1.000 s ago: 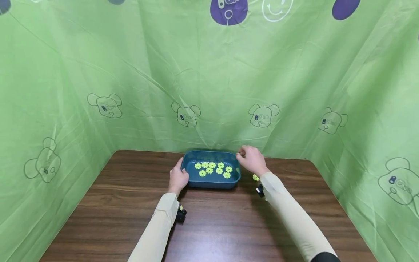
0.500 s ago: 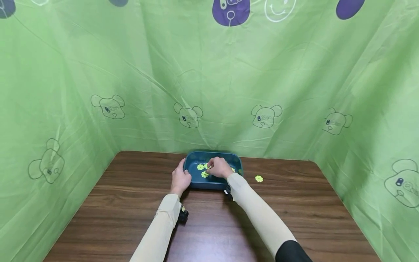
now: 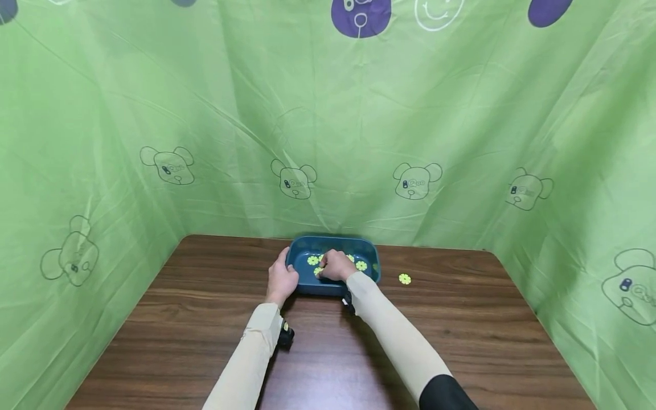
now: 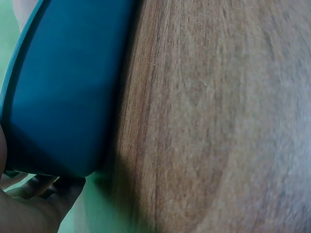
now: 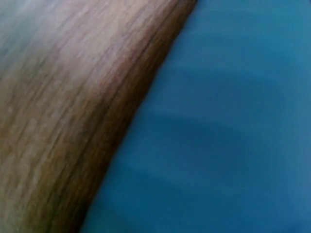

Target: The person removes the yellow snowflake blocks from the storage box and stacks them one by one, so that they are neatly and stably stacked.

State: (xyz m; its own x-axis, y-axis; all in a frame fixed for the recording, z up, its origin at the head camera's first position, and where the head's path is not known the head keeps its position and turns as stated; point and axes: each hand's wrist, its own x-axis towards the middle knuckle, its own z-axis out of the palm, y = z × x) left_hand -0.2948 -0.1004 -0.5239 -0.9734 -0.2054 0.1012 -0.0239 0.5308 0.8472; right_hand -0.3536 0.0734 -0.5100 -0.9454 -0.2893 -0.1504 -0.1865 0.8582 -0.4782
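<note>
Small yellow-green flowers (image 3: 361,266) lie in a blue tub (image 3: 318,289). The tub sits flat at the far edge of the table (image 3: 205,307), near the middle of that edge. Some of the flowers hide behind the right hand (image 3: 336,266), so I cannot count them. One loose flower (image 3: 405,279) lies on the table, just beside the tub, toward the far right corner.

The left hand (image 3: 281,280) grips the left end of the tub, with its fingers wrapped around the outside. The right hand is inside the tub, fingers bent and tips low by the flowers on the left. I cannot tell if it pinches one.

The step now looks like handling the flowers one by one while the left hand keeps the tub steady. The next move seems to need a light, careful touch with the fingertips.

The flowers look thin and flat, with bumpy round edges. The tub looks like smooth, hard plastic with round corners. The table is brown with dark wood stripes, and shiny near the front. Pale sleeves (image 3: 241,356) cover the arms. Behind it all hangs a wrinkly green curtain (image 3: 353,114).
</note>
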